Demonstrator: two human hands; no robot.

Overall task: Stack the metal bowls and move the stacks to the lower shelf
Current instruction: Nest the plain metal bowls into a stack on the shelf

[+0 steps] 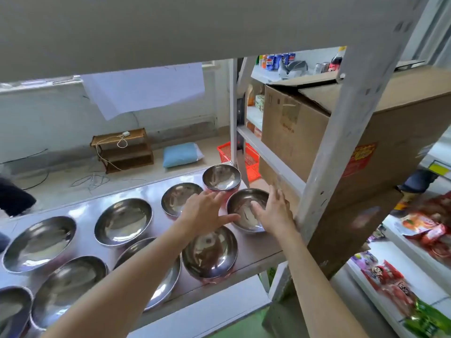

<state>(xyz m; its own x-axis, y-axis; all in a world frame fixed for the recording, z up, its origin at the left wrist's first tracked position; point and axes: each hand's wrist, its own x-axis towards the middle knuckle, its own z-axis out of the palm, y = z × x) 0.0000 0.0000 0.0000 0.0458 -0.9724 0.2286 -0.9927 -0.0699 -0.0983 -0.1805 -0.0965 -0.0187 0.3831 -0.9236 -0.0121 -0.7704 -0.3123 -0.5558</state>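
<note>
Several shiny metal bowls lie spread in two rows on a steel shelf (258, 250). At the right end sits a small bowl (241, 206), with a red-sided bowl (221, 177) behind it and another bowl (209, 252) in front. My left hand (207, 211) hovers open at the small bowl's left rim, fingers spread. My right hand (273, 211) is open against that bowl's right rim, thumb over the inside. Neither hand grips anything. My left forearm hides part of a larger bowl (168, 276).
A grey shelf upright (341, 147) stands just right of my right hand, with big cardboard boxes (305, 132) behind it. Snack packets (400, 281) fill the shelves at right. An upper shelf board (170, 28) overhangs. Beyond are a red basket (251, 157) and floor.
</note>
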